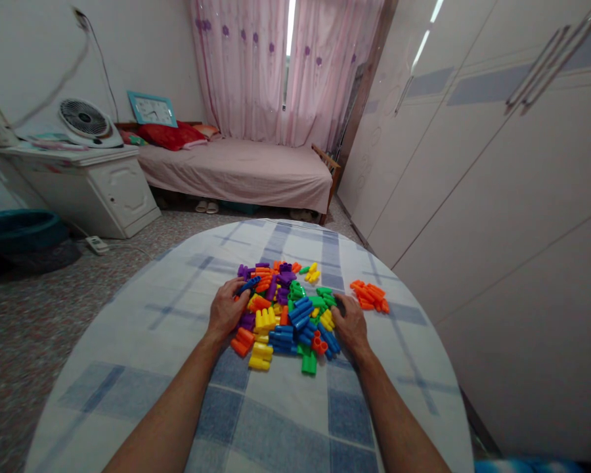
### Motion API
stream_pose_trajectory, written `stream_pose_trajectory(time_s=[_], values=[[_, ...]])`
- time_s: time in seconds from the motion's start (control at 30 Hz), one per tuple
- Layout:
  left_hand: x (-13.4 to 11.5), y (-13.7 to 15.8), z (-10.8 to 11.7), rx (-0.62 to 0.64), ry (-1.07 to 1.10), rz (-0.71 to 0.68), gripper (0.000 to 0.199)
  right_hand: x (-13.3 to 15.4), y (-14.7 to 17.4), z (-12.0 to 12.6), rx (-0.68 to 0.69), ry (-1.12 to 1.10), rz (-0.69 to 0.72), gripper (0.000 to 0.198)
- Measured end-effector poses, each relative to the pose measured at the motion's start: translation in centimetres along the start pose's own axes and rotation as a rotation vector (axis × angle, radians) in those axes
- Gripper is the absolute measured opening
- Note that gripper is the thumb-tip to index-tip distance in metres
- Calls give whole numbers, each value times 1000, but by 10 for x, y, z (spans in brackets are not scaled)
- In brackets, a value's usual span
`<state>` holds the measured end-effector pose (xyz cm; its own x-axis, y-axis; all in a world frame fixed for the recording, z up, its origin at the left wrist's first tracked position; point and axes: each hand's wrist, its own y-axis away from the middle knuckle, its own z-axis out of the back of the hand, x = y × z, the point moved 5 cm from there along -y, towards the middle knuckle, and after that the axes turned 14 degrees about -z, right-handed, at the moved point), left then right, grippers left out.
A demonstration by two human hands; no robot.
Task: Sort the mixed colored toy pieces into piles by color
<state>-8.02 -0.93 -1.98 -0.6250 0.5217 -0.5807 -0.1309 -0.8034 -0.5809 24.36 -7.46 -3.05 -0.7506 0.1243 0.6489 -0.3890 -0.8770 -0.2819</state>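
A mixed pile of plastic building blocks (285, 314), in purple, orange, yellow, green and blue tube-like shapes, lies in the middle of the table. At the pile's left side, my left hand (225, 310) has its thumb and fingers around a blue block (250, 284). My right hand (352, 322) rests against the right side, beside green blocks (326, 295) and yellow blocks (327, 320); its thumb and fingers are apart, and I see nothing held in it. Just beyond that hand, a separate group of orange blocks (370, 295) lies on the cloth.
A blue-and-white checked cloth (270, 420) covers the round table. Beyond it stand a bed (246, 167) and a white cabinet (123, 190) with a fan (85, 119). A tall wardrobe (512, 249) runs along the right, and a teal bin (22, 230) is at left.
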Motion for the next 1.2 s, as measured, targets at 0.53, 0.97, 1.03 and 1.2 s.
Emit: stream_pose_trajectory(time_s=[0.53,0.97,1.03,1.2], values=[[1,0,-1,-4,-2,-27,33,7,3,4,6,-1,21,34],[4,0,-2,-2,3,-16,31,6,5,4,-21,62,18,31],[5,0,-2,1,5,-16,31,6,5,5,-9,44,16,30],[7,0,-4,2,11,-23,33,6,6,8,20,11,35,27]])
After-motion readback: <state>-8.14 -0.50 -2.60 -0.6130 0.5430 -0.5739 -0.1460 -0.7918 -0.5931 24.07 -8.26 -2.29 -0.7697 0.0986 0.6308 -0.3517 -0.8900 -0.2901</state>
